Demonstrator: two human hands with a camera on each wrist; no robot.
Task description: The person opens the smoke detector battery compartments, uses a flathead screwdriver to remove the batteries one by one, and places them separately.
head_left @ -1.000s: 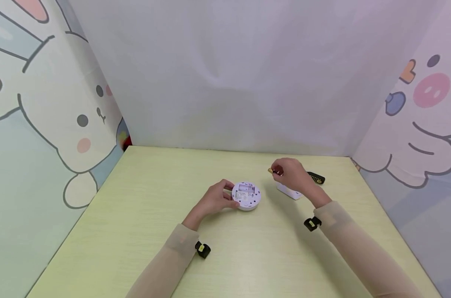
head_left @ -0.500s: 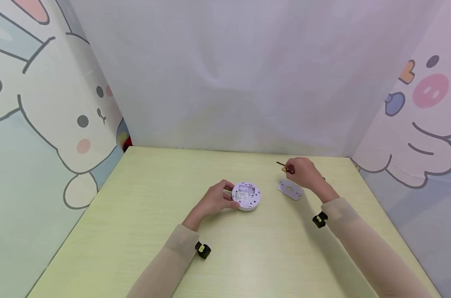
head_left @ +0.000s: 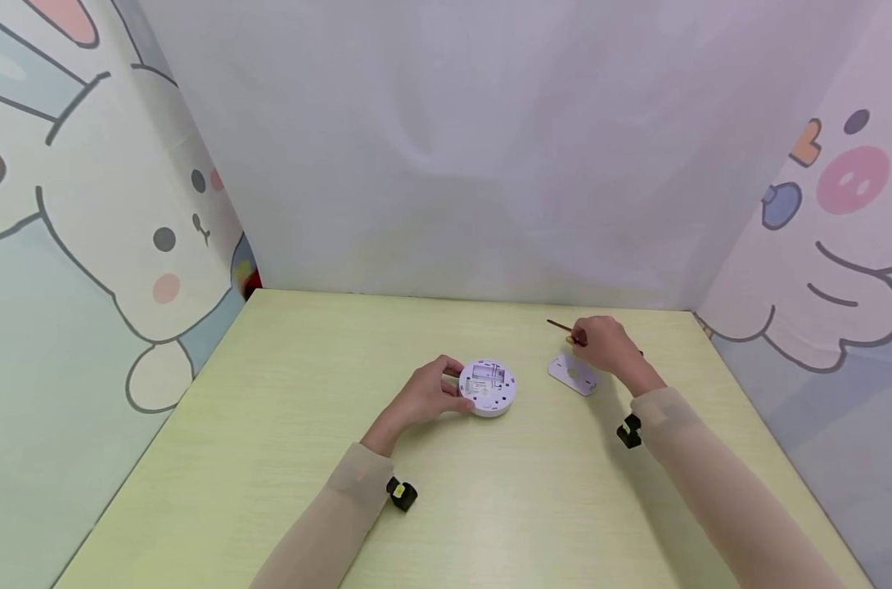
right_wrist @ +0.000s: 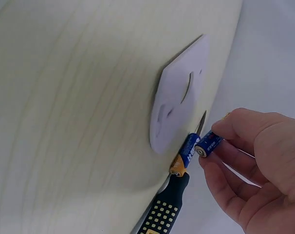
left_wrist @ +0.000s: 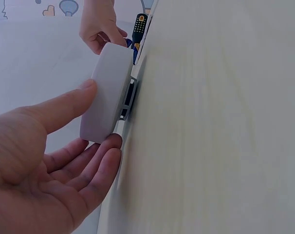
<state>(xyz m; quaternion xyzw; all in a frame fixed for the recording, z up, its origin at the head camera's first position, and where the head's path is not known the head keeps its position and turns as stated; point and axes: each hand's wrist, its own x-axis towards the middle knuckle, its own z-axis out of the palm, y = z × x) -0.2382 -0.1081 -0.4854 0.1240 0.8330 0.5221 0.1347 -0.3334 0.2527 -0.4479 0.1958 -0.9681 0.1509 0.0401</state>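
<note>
My left hand [head_left: 427,393] holds a white round smoke detector [head_left: 488,388] by its left side, thumb in front and fingers behind. Its underside faces up in the head view, with the battery compartment exposed. In the left wrist view, the detector [left_wrist: 106,92] shows side-on. To the right, my right hand [head_left: 608,343] pinches a blue battery [right_wrist: 208,144] between thumb and fingers, just above the table. Close by, a second battery [right_wrist: 186,152], blue and gold, lies against a screwdriver [right_wrist: 163,209] with a black, yellow-dotted handle.
A flat white mounting plate [head_left: 574,375] with a hole in its middle lies between the detector and my right hand. Behind the wooden table [head_left: 328,352] hangs a pale cloth backdrop [head_left: 431,164]. Cartoon-printed panels flank both sides.
My right hand has shifted right, from above the mounting plate to over the screwdriver, and has lowered slightly. The plate is now more visible. My left hand and the smoke detector have stayed put.
</note>
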